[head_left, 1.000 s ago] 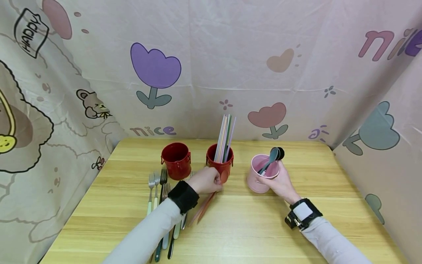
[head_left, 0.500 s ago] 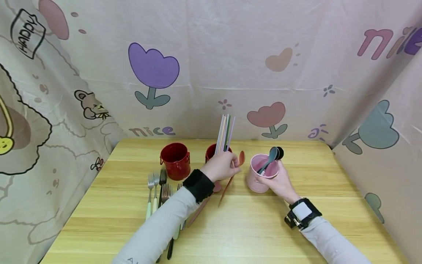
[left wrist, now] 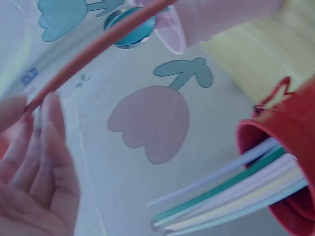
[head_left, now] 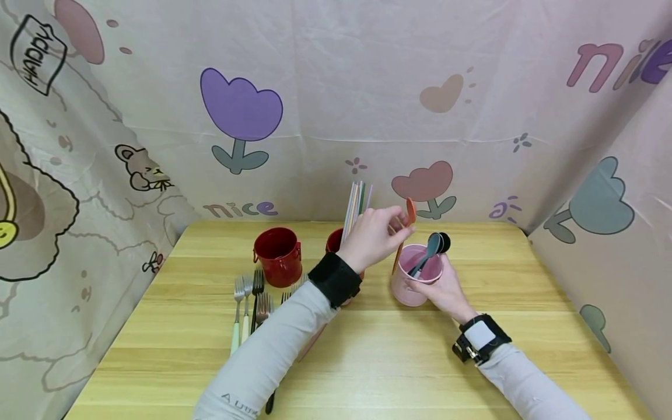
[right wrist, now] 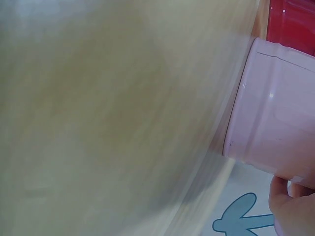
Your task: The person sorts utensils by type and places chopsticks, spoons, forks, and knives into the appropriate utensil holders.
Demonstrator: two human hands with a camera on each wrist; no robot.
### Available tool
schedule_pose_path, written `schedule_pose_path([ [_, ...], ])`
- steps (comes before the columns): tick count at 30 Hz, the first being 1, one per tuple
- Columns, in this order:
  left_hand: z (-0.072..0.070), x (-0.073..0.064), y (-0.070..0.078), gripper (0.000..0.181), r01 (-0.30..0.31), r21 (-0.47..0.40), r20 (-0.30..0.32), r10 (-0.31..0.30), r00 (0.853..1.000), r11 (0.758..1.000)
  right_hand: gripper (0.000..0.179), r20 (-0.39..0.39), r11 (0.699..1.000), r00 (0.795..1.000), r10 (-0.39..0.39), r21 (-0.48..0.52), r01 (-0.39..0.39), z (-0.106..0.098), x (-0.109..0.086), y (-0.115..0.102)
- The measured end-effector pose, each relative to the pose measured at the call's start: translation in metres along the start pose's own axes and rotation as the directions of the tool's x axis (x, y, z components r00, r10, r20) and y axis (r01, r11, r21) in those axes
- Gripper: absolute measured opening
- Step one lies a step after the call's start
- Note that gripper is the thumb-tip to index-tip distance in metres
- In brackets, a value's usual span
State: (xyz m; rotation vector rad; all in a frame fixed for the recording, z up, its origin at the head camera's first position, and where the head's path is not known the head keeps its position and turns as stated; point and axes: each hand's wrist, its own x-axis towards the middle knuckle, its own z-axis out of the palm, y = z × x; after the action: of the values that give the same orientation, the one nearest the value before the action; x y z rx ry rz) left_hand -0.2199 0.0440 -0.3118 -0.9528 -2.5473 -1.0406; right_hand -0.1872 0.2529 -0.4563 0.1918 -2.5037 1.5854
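My left hand (head_left: 377,233) pinches an orange-red spoon (head_left: 410,210) upright, bowl up, beside the pink bucket (head_left: 404,290). In the left wrist view, its handle (left wrist: 98,50) slants up from my fingertips towards the bucket's mouth. The handle's lower end lies at the bucket's left rim; whether it is inside I cannot tell. Around the bucket's right side, near the rim, my right hand (head_left: 446,294) grips with thumb and fingers. A blue-grey spoon (head_left: 434,244) and a black spoon (head_left: 445,242) lean inside that bucket.
Behind my left hand stands a red bucket (head_left: 332,241) holding several straws (head_left: 352,207). Another red bucket (head_left: 280,265) is further left. Several forks (head_left: 239,291) lie before it, partly under my left forearm. A pinkish handle (head_left: 313,343) lies on the table (head_left: 399,361).
My left hand has lifted the orange-red spoon from the table and carried it right and up to the pink bucket. My right hand keeps its grip on the bucket.
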Motion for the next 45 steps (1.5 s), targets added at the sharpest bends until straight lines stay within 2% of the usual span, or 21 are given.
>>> schedule_pose_path([
  [6,0.002,0.007,0.008,0.018,-0.059,-0.07,-0.123,0.05,0.991,0.996,0.085,0.008,1.0,1.0,-0.003,0.002,0.003,0.0,0.0,0.001],
  [10,0.008,0.008,0.007,0.017,-0.092,-0.105,-0.157,0.074,0.985,0.99,0.086,0.01,1.0,1.0,-0.005,0.004,0.004,0.0,0.0,0.0],
  [13,0.014,0.009,0.005,0.017,-0.092,-0.091,-0.16,0.077,0.984,0.992,0.086,0.009,1.0,1.0,-0.004,0.002,0.004,0.0,0.0,0.0],
  [21,0.028,0.008,-0.002,0.017,-0.007,-0.018,-0.094,0.005,0.996,1.0,0.087,0.026,1.0,1.0,0.001,0.014,-0.001,0.001,0.0,0.001],
  [25,0.032,0.007,-0.004,0.02,0.048,0.076,-0.023,-0.046,0.999,0.996,0.087,0.029,1.0,1.0,-0.002,0.027,0.001,0.001,0.001,0.001],
  [29,0.036,0.003,-0.009,0.026,0.105,0.214,0.079,-0.124,0.989,0.971,0.086,0.029,1.0,1.0,0.004,0.028,-0.005,0.002,0.0,0.001],
  [31,0.038,0.0,-0.013,0.029,0.122,0.25,0.108,-0.153,0.982,0.961,0.085,0.027,1.0,1.0,0.004,0.026,-0.005,0.002,0.0,0.001],
  [45,0.032,-0.023,-0.037,0.014,0.081,0.231,0.115,-0.11,0.987,0.97,0.087,0.011,0.998,1.0,-0.024,0.058,0.023,0.0,0.001,0.003],
])
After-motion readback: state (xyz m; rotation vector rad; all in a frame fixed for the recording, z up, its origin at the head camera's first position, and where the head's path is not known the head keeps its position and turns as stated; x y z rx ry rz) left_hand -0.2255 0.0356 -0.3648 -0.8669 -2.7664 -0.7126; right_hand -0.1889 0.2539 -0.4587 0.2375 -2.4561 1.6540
